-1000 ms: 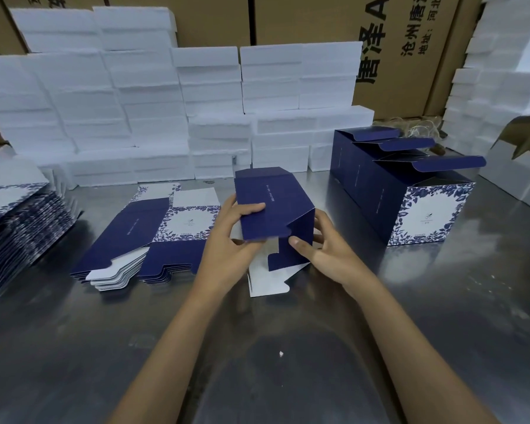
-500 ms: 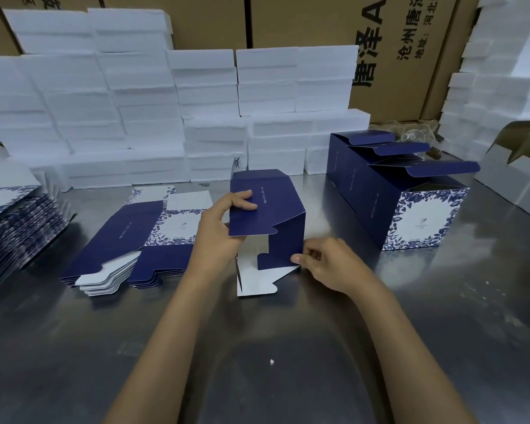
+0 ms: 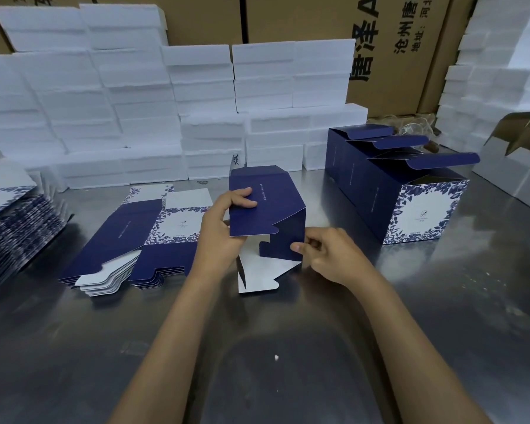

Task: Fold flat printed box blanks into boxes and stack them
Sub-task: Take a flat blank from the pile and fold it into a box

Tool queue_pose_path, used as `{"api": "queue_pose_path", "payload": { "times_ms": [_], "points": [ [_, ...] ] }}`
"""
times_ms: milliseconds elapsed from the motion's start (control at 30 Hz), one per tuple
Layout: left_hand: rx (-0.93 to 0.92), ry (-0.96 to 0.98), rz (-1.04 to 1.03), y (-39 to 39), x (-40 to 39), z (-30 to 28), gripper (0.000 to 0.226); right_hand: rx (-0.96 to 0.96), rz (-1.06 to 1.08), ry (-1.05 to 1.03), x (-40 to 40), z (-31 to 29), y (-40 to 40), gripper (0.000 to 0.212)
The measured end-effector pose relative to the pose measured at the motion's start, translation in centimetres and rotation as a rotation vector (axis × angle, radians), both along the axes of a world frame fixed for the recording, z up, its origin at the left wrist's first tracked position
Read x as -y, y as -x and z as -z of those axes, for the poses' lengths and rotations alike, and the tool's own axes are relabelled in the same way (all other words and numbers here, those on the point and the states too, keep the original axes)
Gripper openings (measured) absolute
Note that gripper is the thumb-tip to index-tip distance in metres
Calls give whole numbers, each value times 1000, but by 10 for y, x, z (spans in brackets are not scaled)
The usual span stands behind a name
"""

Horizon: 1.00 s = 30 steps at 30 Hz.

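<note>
A half-opened navy box blank (image 3: 273, 206) stands on the steel table (image 3: 288, 362) in front of me, its white bottom flaps (image 3: 262, 275) splayed toward me. My left hand (image 3: 224, 228) grips its left panel, thumb on the top face. My right hand (image 3: 331, 255) pinches the lower right corner of the navy side flap. A pile of flat blanks (image 3: 129, 240) lies just left of my left hand. Several folded navy boxes with blue floral white fronts (image 3: 410, 194) stand in a row at the right, lids open.
Another heap of flat blanks (image 3: 10, 228) fills the left edge. White foam blocks (image 3: 172, 111) are stacked along the back and at the far right (image 3: 496, 71). Brown cartons (image 3: 395, 41) stand behind them. An open cardboard box (image 3: 520, 142) sits at the right.
My right hand has slid down from the box's right side to its lower corner flap. The box has settled lower on the table, with the left hand still holding its left panel.
</note>
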<state>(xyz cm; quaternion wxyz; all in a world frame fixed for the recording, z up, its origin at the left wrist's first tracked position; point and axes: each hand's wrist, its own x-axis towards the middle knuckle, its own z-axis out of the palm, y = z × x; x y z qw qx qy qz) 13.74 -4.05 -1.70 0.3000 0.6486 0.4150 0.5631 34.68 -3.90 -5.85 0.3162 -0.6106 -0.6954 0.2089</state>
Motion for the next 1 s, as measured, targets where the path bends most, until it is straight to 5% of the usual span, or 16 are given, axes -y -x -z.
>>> {"api": "queue_pose_path", "payload": {
  "times_ms": [767,900,1000],
  "points": [
    [6,-29,58,2,-5,5,29,-175,15,-245,9,-20,4,40],
    [-8,18,73,2,-4,3,37,-441,33,-264,15,-32,9,19],
    [-94,57,103,3,-1,3,51,-636,-18,-228,20,-40,13,29]
  ]
}}
